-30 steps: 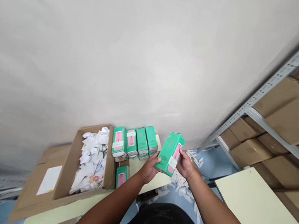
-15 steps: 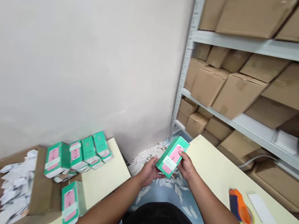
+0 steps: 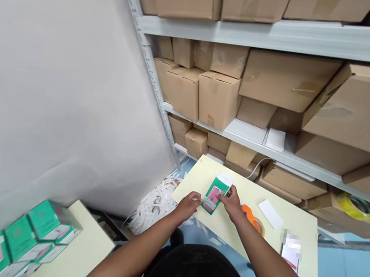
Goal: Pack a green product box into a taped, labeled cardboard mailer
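Observation:
A green box [image 3: 214, 194] with a pink picture, a pale band and a white end stands tilted over the cream table on the right. My right hand [image 3: 232, 203] grips its right side, the fingertips lying over the pink picture. At the box's lower left edge is my left hand [image 3: 188, 206], its fingers closed in a pinch. Something small and white shows at those fingertips, too small to name. Just right of my right hand lies an orange tape dispenser [image 3: 252, 217], partly hidden by the wrist.
A white flat block [image 3: 270, 214] and a partly blurred phone-like item [image 3: 290, 258] lie on the cream table [image 3: 308, 244]. More green boxes [image 3: 20, 236] stand on another table at left. Paper strips [image 3: 153, 206] cover the floor between. Shelves of cardboard boxes [image 3: 217, 99] rise behind.
The view has swung right. The box has come from over the floor gap to the right-hand table. My left hand has moved from beneath the box to its left edge, pinching.

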Demonstrator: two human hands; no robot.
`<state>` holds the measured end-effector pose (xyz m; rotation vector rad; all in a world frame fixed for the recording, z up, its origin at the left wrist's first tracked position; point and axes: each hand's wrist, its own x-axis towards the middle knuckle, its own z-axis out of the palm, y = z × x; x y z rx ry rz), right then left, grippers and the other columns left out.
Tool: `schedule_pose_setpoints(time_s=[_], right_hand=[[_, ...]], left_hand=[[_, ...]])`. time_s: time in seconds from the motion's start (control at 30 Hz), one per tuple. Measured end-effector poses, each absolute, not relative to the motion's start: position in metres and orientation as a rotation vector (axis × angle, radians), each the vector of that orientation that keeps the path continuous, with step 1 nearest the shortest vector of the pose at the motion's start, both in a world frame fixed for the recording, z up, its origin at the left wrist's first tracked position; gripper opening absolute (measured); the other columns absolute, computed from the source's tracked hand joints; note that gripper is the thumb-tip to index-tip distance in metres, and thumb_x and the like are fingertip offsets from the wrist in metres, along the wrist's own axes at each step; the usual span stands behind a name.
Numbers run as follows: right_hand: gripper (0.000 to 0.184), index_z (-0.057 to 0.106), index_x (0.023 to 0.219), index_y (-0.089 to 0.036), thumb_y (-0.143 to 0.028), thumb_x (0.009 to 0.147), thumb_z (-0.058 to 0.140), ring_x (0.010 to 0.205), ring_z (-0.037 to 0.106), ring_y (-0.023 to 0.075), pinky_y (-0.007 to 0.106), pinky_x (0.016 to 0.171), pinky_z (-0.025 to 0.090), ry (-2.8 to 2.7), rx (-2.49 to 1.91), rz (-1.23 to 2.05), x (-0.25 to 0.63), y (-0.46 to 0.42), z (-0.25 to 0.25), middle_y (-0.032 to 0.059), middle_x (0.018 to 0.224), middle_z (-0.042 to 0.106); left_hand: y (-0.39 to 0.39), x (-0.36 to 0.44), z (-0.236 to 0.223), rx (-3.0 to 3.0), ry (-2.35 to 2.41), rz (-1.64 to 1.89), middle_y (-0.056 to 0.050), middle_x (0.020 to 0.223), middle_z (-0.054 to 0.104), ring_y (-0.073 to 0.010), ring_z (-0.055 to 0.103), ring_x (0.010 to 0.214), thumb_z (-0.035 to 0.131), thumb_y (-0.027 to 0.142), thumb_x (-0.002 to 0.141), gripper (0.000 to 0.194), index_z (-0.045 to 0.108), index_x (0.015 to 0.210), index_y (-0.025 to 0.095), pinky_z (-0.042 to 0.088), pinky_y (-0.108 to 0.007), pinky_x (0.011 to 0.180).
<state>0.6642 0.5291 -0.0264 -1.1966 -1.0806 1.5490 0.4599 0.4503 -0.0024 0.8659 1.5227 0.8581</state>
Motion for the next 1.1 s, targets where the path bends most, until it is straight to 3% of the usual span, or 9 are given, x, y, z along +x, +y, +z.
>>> schedule_pose_setpoints(time_s=[0.1,0.2,0.33,0.5,0.6,0.7,0.77,0.93,1.1], right_hand=[[0.067,0.051,0.120,-0.026,-0.025,0.061,0.081,0.108,0.070,0.0238,0.038,0.095,0.055,-1.133,-1.243,1.513,0.672,0.534,-0.047,0.0056,0.122,0.072],[0.070,0.051,0.122,-0.025,-0.021,0.059,0.081,0.111,0.068,0.0237,0.039,0.098,0.053,-1.194,-1.319,1.480,0.675,0.541,-0.068,0.0050,0.121,0.072],[0.071,0.056,0.121,-0.024,-0.020,0.056,0.084,0.104,0.068,0.0244,0.043,0.098,0.052,-1.248,-1.459,1.433,0.667,0.554,-0.083,0.0014,0.107,0.074],[0.070,0.063,0.119,-0.026,-0.016,0.054,0.086,0.090,0.067,0.0230,0.044,0.095,0.052,-1.298,-1.731,1.303,0.654,0.569,-0.079,-0.0027,0.092,0.072],[0.069,0.065,0.120,-0.025,-0.014,0.054,0.084,0.095,0.066,0.0234,0.044,0.096,0.051,-1.313,-1.734,1.246,0.654,0.568,-0.073,-0.0003,0.101,0.072],[0.083,0.059,0.137,-0.024,-0.016,0.057,0.083,0.107,0.064,0.0253,0.044,0.098,0.050,-1.319,-1.802,1.195,0.660,0.560,-0.068,0.0061,0.123,0.068],[0.094,0.051,0.149,-0.024,-0.019,0.061,0.082,0.107,0.064,0.0249,0.042,0.096,0.051,-1.318,-1.850,1.197,0.663,0.555,-0.064,0.0099,0.134,0.063],[0.103,0.041,0.159,-0.027,-0.019,0.064,0.082,0.093,0.064,0.0208,0.036,0.085,0.052,-1.377,-1.849,1.247,0.669,0.554,-0.058,0.0118,0.138,0.062],[0.103,0.044,0.156,-0.029,-0.013,0.062,0.081,0.096,0.066,0.0217,0.037,0.088,0.051,-1.515,-1.823,1.221,0.680,0.560,-0.061,0.0123,0.143,0.061]], left_hand=[[0.489,0.469,-0.007,1.024,1.475,0.794,-0.012,0.139,0.061,-0.0199,0.065,0.100,0.071,0.038,0.084,0.043,0.061,0.123,0.022,0.054,-0.028,0.075],[0.524,0.469,-0.015,1.118,1.394,0.715,-0.012,0.135,0.065,-0.0193,0.067,0.095,0.072,0.034,0.083,0.053,0.056,0.133,0.024,0.055,-0.032,0.082],[0.558,0.457,-0.027,1.349,1.349,0.586,-0.007,0.115,0.073,-0.0229,0.069,0.088,0.072,0.032,0.082,0.043,0.061,0.123,0.026,0.052,-0.039,0.092],[0.588,0.441,-0.043,1.465,1.299,0.464,-0.007,0.107,0.073,-0.0267,0.068,0.092,0.075,0.030,0.080,0.039,0.062,0.116,0.026,0.050,-0.041,0.097],[0.604,0.441,-0.047,1.535,1.222,0.434,-0.008,0.114,0.069,-0.0279,0.067,0.102,0.078,0.029,0.077,0.044,0.062,0.118,0.025,0.050,-0.041,0.099],[0.617,0.447,-0.044,1.701,1.094,0.468,-0.011,0.140,0.057,-0.0289,0.063,0.115,0.075,0.026,0.078,0.059,0.056,0.134,0.026,0.051,-0.040,0.099],[0.624,0.451,-0.039,1.825,1.022,0.431,-0.011,0.142,0.054,-0.0287,0.062,0.117,0.071,0.025,0.082,0.057,0.055,0.137,0.026,0.050,-0.040,0.100],[0.635,0.463,-0.021,2.063,1.001,0.267,-0.011,0.126,0.061,-0.0332,0.056,0.120,0.072,0.025,0.080,0.037,0.064,0.116,0.024,0.045,-0.045,0.106],[0.635,0.481,-0.002,2.113,0.979,0.131,-0.016,0.114,0.064,-0.0408,0.052,0.120,0.081,0.031,0.073,0.028,0.066,0.096,0.023,0.038,-0.053,0.112]])
